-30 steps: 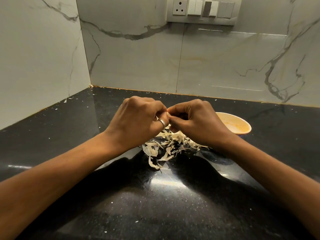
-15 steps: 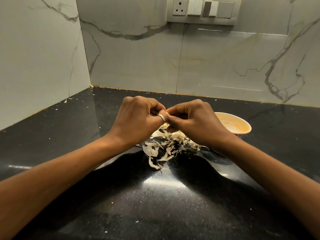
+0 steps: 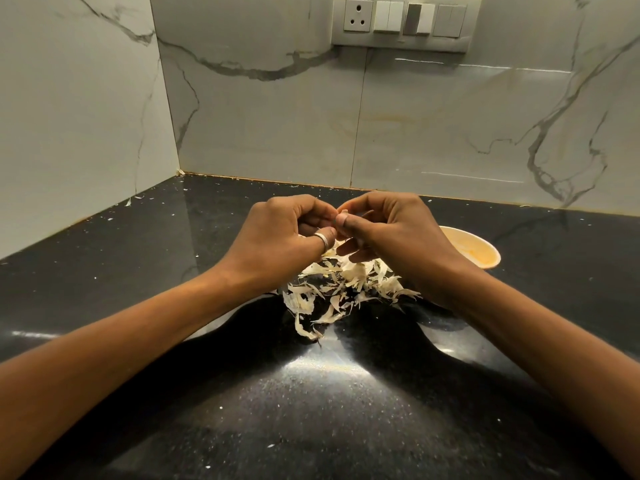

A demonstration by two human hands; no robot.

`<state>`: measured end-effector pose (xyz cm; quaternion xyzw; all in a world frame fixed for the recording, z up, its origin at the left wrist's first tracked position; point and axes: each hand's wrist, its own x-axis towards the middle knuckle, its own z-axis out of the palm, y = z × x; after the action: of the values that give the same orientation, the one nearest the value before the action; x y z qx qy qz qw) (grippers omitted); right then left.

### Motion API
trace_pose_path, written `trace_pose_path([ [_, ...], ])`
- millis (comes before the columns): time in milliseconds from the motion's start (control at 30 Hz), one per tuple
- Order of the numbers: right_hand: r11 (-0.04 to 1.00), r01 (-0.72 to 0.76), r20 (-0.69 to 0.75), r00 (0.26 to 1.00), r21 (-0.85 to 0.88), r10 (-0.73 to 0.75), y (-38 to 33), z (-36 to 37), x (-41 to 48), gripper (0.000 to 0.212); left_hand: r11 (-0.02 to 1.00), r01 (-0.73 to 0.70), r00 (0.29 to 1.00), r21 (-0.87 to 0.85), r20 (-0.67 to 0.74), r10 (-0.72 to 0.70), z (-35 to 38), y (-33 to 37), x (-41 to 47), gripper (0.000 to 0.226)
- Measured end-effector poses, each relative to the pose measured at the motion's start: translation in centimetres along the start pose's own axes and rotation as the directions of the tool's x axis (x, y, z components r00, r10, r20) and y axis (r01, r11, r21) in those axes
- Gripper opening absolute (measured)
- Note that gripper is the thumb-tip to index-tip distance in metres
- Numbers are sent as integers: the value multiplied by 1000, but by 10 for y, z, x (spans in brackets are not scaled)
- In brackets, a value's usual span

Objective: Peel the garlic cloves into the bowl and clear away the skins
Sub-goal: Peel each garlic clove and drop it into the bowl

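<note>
Nearest us, the dark speckled surface [image 3: 311, 410] carries scattered pale flecks, and our two forearms run up across it. Between them lies the heap of skins [image 3: 332, 289], pale curled strips. It looks just as it did a second ago, and nothing new seems to have dropped onto it.

Above the heap our hands meet fingertip to fingertip. The left hand [image 3: 280, 237], with a ring [image 3: 322, 239] on one digit, is curled and pinches the garlic clove [image 3: 343, 213]. We see only a pale sliver of the clove between the fingertips. The right hand [image 3: 398, 233] pinches the same clove with thumb and forefinger. Its lower fingers were tucked in a second ago and have now loosened and fanned out below. We take that to mean a strip of skin is being drawn off, so this clove is mid-peel and not ready to drop.

The clove is held in the air over the skins, touching both hands. The bowl [image 3: 478, 252] stands just beyond the right hand and is partly hidden by it, so we cannot tell what lies inside. Behind it rise the marble wall [image 3: 277, 133] and the switch panel [image 3: 401, 22].
</note>
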<state>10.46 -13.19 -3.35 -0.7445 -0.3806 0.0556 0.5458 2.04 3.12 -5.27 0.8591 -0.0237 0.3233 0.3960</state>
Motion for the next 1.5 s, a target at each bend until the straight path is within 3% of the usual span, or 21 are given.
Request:
trace_pose_path([
  [200,999,19,-47,999,-28,-20,3,3,1,16,1000,-3,1000,-1,16,3,1,3,-2,30],
  [367,998,48,-47,998,-51,-50,6,5,2,17,996,-48,998,73,-39,51,2,-1,-1,19],
  [567,981,91,17,996,-171,-89,7,4,2,12,948,-188,979,257,-32,203,-2,-5,0,17],
  [767,883,219,15,972,-415,-234,8,8,1,15,859,-329,936,392,15,352,-1,-14,0,21],
  [1033,854,229,55,972,-468,-230,1,5,0,22,734,-480,870,481,150,470,-6,-11,0,17],
  [1200,811,244,108,969,-531,-221,-1,2,0,30,663,-555,825,503,229,517,-9,-8,-1,32],
  [1500,689,330,135,937,-645,-323,2,5,1,36,645,-572,812,507,240,531,-10,-6,-1,31],
])
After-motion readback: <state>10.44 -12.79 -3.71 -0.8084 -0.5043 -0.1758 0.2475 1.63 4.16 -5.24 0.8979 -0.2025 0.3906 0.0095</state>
